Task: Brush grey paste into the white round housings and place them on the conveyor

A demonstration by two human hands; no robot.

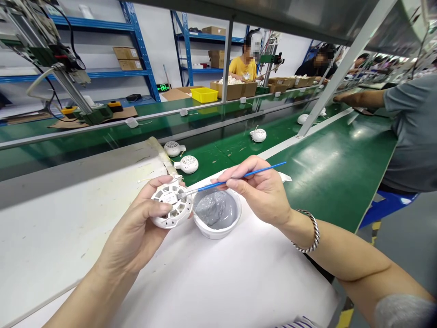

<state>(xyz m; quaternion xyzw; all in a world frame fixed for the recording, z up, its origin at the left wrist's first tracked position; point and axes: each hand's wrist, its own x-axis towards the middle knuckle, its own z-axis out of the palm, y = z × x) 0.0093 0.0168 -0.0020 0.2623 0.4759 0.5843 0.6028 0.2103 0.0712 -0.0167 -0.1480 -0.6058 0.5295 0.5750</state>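
My left hand (136, 230) grips a round white slotted plastic housing (172, 207), held just above the white work surface (221, 282). My right hand (261, 191) pinches a thin blue-handled brush (239, 176); its tip touches the top of the housing. Directly right of the housing stands a small white bowl (217, 213) filled with grey paste, below my right fingers. A metal bangle circles my right wrist.
Two more white housings (188, 164) (172, 148) lie at the green conveyor's near edge, another (258, 135) farther along. A co-worker's arm (362, 98) and grey shirt are at the right. Other people sit behind cardboard boxes (235, 89) and a yellow bin (204, 94).
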